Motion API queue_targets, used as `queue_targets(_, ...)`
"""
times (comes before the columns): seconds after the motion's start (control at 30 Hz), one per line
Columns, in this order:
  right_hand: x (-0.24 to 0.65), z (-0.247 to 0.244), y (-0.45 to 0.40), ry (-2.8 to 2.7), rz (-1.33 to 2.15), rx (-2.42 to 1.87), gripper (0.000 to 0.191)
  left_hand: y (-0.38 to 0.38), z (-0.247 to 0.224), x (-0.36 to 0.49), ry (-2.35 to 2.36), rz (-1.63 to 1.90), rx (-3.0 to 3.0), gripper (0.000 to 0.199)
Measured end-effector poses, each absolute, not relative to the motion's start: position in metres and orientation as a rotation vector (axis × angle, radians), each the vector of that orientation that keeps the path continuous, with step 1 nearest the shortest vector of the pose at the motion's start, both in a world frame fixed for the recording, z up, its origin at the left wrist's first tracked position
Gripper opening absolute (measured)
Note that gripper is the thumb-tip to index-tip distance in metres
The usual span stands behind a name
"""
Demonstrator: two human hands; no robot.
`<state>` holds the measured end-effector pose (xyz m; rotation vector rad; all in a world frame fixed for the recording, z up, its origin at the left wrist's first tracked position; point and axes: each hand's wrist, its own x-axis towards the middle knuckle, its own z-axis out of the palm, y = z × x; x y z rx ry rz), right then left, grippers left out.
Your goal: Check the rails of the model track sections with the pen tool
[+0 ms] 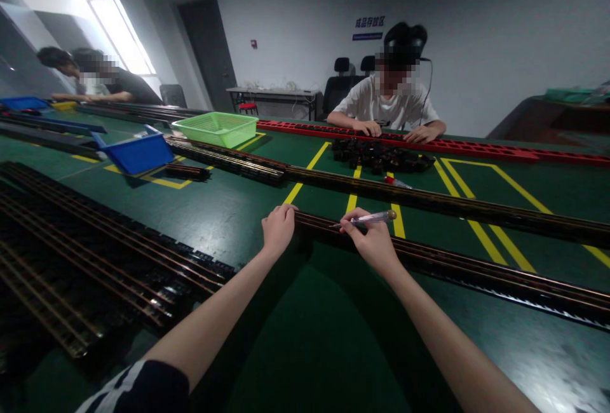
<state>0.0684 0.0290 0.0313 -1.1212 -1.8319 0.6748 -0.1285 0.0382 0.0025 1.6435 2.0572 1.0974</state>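
Observation:
A long black rail with copper-coloured strips runs from the middle of the green table to the right edge. My left hand is closed around the rail's left end. In my right hand is a screwdriver with a clear handle, pinched between fingers and thumb. Its thin tip points left and lies at the top of the rail, a little right of my left hand. Whether the tip touches the rail is too small to tell.
Several more rails lie at the left. Beyond are a blue bin, a green basket, another long rail and a heap of black parts. A person sits opposite at a red rail.

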Motion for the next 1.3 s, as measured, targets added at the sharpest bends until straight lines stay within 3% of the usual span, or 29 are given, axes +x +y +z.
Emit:
queue_targets(0.9, 0.067, 0.034, 0.026, -1.844, 0.737, -1.147, 0.010, 0.035, 0.004, -0.124, 2.090, 1.104, 1.672, 0.031)
queue_targets(1.03, 0.068, 0.032, 0.028, -1.847, 0.737, -1.152, 0.011, 0.028, 0.004, -0.116, 2.179, 1.165, 1.948, 0.027)
queue_targets(1.3, 0.068, 0.033, 0.030, -1.872, 0.708, -1.130, 0.009, 0.021, 0.002, -0.109, 1.634, 0.876, 2.623, 0.034)
